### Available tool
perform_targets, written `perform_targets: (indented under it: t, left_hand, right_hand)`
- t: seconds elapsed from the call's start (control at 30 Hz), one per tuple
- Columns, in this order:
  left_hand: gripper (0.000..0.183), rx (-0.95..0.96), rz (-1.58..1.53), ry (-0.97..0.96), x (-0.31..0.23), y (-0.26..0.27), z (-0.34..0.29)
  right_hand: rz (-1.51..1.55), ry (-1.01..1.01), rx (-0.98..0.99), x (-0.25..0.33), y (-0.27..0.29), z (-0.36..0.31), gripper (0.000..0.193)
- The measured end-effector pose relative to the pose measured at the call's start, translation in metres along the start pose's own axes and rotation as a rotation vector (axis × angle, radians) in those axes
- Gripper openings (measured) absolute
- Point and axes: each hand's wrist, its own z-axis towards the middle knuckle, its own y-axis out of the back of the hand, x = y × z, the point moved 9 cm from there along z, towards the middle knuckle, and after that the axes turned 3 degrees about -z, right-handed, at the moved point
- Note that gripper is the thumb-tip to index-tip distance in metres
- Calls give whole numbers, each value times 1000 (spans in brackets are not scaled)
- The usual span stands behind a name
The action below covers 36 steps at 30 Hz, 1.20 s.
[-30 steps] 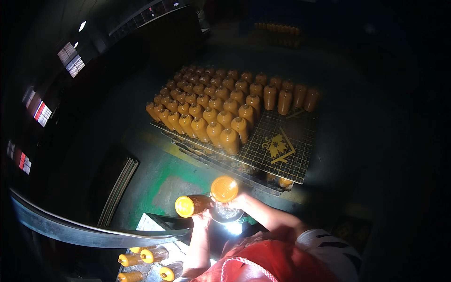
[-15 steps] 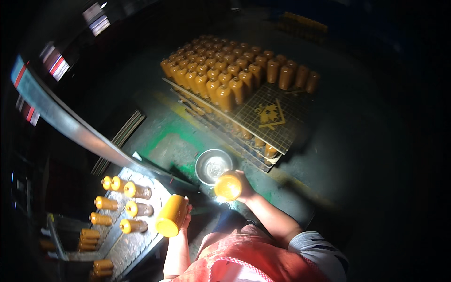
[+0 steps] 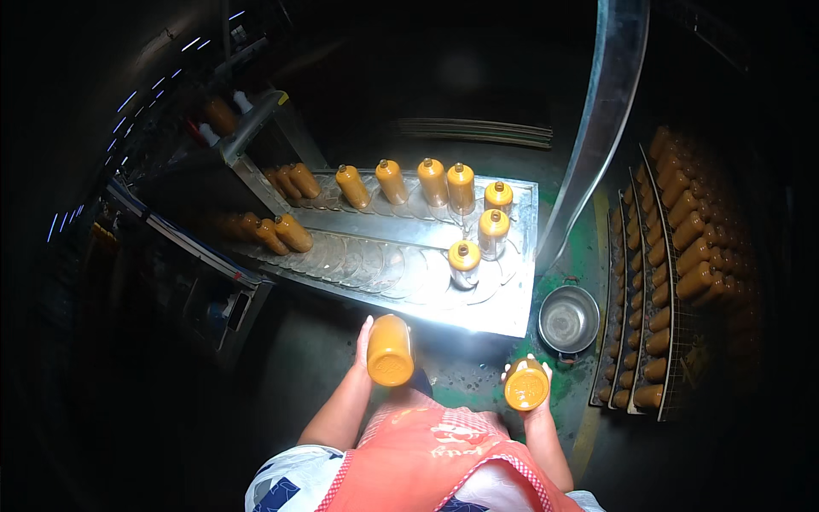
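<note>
My left hand (image 3: 364, 346) is wrapped around an amber-yellow bottle (image 3: 390, 352), tilted so its round base faces up toward me. Lower and to the right, my right hand (image 3: 543, 404) grips a second amber-yellow bottle (image 3: 526, 388), also base up. Both are held in the air between my body and a metal conveyor (image 3: 401, 277). Standing at the conveyor's right end are bottles with yellow shoulders and clearer lower parts, among them a front bottle (image 3: 463, 260) and one behind it (image 3: 493, 232). The necks of both held bottles are hidden.
More bottles (image 3: 390, 182) line the conveyor's far track and its darker left part. A metal basin (image 3: 569, 319) sits on the floor to the right. Beyond it are stacked layers of bottles (image 3: 693, 256). A curved metal post (image 3: 597, 128) rises by the conveyor's right end.
My view has swung left: the conveyor is now ahead and the stacked bottles are at the right. Both hands have moved along with their bottles and are farther apart.
</note>
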Motion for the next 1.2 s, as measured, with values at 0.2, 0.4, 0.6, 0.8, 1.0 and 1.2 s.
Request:
perform_targets:
  t: [0.2,0.4,0.6,0.8,1.0,1.2]
  left_hand:
    - [39,-104,641,-815,-261,10,17]
    - [38,-71,1610,-1286,-352,-58,87]
    - [39,107,1752,-1185,-318,-54,133]
    - [44,36,1664,-1346,-339,-61,93]
    - [58,-359,1459,-1094,-380,-7,118]
    - [46,-318,1523,-1160,-364,-22,136]
  right_hand:
    - [-439,177,-142,-55,-92,107,52]
    - [-1340,817,50,-123,-313,191,38]
    - [-1939,1179,135,-200,-367,260,39]
    - [-1956,1149,42,-185,-328,265,38]
    - [-1947,1116,-21,-149,-309,247,35]
    - [-1823,1248,35,-108,-295,166,38]
